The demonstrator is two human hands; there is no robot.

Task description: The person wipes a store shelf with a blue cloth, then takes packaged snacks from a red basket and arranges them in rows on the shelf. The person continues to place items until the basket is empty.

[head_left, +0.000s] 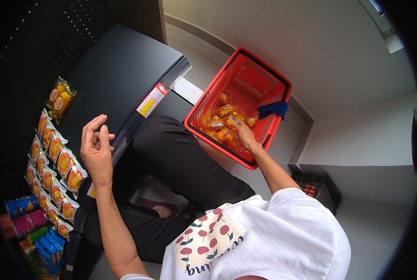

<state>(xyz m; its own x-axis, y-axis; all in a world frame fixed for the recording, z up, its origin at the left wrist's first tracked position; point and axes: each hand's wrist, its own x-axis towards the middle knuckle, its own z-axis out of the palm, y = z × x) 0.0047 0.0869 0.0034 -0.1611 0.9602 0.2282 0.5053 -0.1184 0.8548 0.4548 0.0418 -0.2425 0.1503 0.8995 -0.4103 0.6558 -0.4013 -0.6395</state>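
My right hand [244, 135] reaches into a red plastic shopping basket [267, 66] and touches orange snack packets in clear wrappers [217, 124] heaped at its near end. Whether its fingers grip one is not clear. A dark blue cloth [273, 110] hangs over the basket's right wall. Above the front part of a dark metal shelf [124, 59] is my left hand [98, 147], empty, its fingers loosely curled and apart. Two yellow-orange packets [60, 99] stand at the back of the shelf, behind rows of silver and orange packets [64, 162].
A price label [151, 100] sits on the shelf's front edge. Blue and pink canisters [28, 222] and blue packets [50, 250] stand at the lower left. A black crate [310, 185] is on the floor behind my right arm. A pale wall [299, 42] rises beyond the basket.
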